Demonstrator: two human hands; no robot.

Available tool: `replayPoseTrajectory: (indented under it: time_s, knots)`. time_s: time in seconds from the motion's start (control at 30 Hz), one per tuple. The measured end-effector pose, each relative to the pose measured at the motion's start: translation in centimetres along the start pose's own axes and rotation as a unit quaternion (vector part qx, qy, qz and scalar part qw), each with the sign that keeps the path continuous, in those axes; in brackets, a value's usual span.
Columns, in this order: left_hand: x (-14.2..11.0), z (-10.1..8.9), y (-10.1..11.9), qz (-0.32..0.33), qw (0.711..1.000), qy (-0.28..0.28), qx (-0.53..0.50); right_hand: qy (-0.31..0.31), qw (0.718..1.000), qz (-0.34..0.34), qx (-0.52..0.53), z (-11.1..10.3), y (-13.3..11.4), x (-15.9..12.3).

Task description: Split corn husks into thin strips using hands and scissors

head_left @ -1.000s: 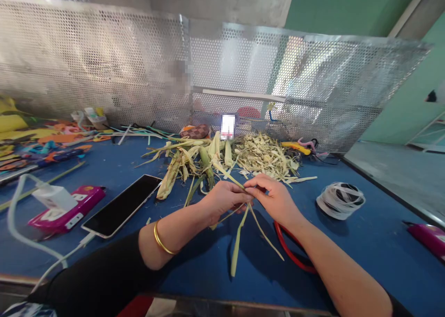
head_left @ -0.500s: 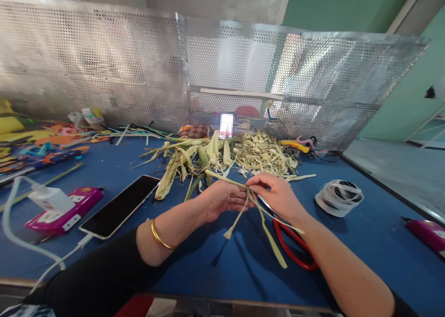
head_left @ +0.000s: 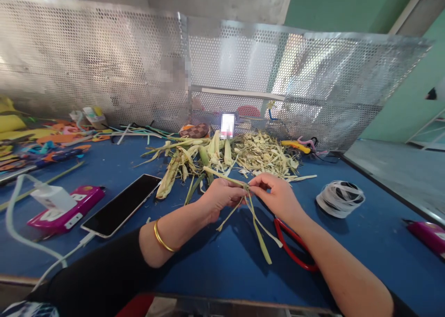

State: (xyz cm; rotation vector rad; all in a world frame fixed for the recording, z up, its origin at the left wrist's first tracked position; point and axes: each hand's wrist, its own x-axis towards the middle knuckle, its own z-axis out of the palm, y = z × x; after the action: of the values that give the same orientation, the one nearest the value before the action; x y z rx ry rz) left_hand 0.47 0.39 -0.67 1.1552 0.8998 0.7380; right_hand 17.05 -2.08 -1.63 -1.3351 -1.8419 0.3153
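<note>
My left hand and my right hand meet above the middle of the blue table. Both are closed on pale green corn husk strips, pinched where the strips cross. Loose strip ends hang below the fingers, and one stiffer end points up and left past my left hand. Red-handled scissors lie under my right wrist, their blades mostly hidden. Just beyond my hands are whole corn husks and a heap of shredded husk.
A phone on a cable and a magenta power strip lie at left. A spool of white twine stands at right, near another magenta power strip. Colourful foam pieces cover the far left. A perforated metal screen closes the back.
My left fingers have curled from a flat, open palm to a grip around the husk strips. The hanging ends have swung left. My right hand keeps its pinch nearly in place.
</note>
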Motion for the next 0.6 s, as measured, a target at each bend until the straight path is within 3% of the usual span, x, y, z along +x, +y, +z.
replayPoseTrajectory:
  time_s: [0.23, 0.37, 0.5, 0.6]
  knots:
    - [0.1, 0.4, -0.5, -0.001, 1.0, 0.019, 0.006, -0.044, 0.999, -0.028, -0.016, 0.2, -0.1, 0.0]
    - [0.2, 0.6, -0.4, 0.001, 0.998, 0.038, -0.052, -0.053, 0.994, 0.039, 0.089, 0.6, 0.0, 0.1]
    - [0.3, 0.5, -0.2, -0.009, 0.992, 0.028, -0.12, -0.041, 0.958, 0.124, 0.254, 1.0, -0.3, 0.2]
    - [0.4, 0.4, -0.3, 0.007, 0.994, 0.038, -0.101, -0.031, 0.977, 0.102, 0.184, 1.0, -0.5, 0.2]
